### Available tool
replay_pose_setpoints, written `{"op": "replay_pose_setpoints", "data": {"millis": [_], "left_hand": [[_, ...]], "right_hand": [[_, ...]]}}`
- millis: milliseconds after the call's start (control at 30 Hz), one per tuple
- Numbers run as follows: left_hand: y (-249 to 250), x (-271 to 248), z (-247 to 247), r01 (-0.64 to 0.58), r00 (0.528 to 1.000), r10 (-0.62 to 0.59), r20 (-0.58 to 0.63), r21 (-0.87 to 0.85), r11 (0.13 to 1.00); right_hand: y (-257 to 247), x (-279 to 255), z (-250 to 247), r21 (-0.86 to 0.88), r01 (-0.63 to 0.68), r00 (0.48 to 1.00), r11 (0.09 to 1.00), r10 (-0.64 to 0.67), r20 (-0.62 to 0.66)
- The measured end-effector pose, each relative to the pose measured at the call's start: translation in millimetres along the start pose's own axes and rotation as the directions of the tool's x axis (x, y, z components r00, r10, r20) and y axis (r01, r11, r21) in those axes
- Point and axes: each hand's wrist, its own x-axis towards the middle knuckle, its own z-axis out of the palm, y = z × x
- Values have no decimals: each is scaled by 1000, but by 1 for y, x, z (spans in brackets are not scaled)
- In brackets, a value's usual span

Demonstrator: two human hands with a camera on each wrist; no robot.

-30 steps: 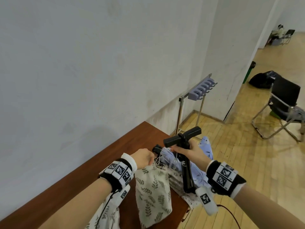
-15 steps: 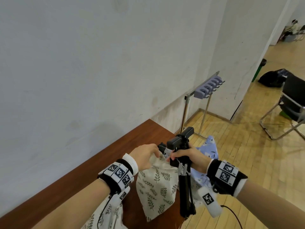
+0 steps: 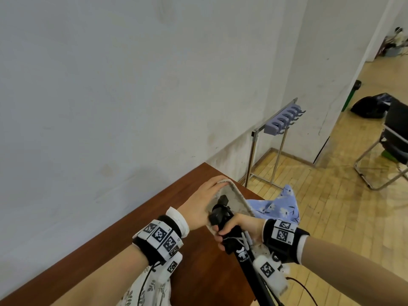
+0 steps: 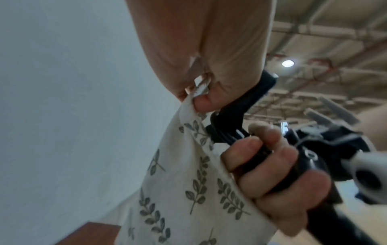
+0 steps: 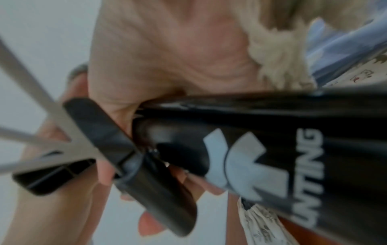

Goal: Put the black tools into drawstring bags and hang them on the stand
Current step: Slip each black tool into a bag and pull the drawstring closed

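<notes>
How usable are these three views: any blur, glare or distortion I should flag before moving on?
Head view: sharp and evenly lit, wide-angle bending of the wall edges, soft shadow on the brown wooden table. Left wrist view: mostly clear on the leaf-print cloth drawstring bag, a ceiling lamp glares mildly. Right wrist view: heavy blur, though the black tool with white lettering is still recognisable.

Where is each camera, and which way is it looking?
Head: worn on the head, looking forward and down at the table, both hands, forearms and the stand.
Left wrist: worn on that wrist, looking along the left hand at the leaf-print bag it pinches.
Right wrist: worn on that wrist, looking along the right hand at the black tool it grips.
Shared: all three views show the black tool.
</notes>
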Motion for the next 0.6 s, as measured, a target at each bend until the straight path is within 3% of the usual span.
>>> {"op": "replay_pose_setpoints", "data": {"millis": [200,300,367,433,500,567,600], "left_hand": [[15,-15,-9,-146,989,151,2,276,950],[8,-21,1,-166,985,170,27,394,904],[2,-25,11,-181,983,168,67,378,908],[-2,-29,20,-173,985,159,70,299,938],[-3,-31,26,-59,998,61,-15,87,994],[4,-33,26,133,981,-161,-105,-238,962],[9,-35,25,204,958,-263,-112,-380,902]], "right_hand": [[0,15,-27,195,119,975,974,-77,-210],[-7,15,-30,307,160,923,938,-32,-385],[-12,14,-32,325,166,874,931,14,-485],[-15,16,-43,334,210,804,919,32,-594],[-17,13,-48,389,260,802,884,27,-597],[-17,8,-49,392,272,820,879,1,-572],[-13,10,-55,373,312,798,874,-28,-602]]}}
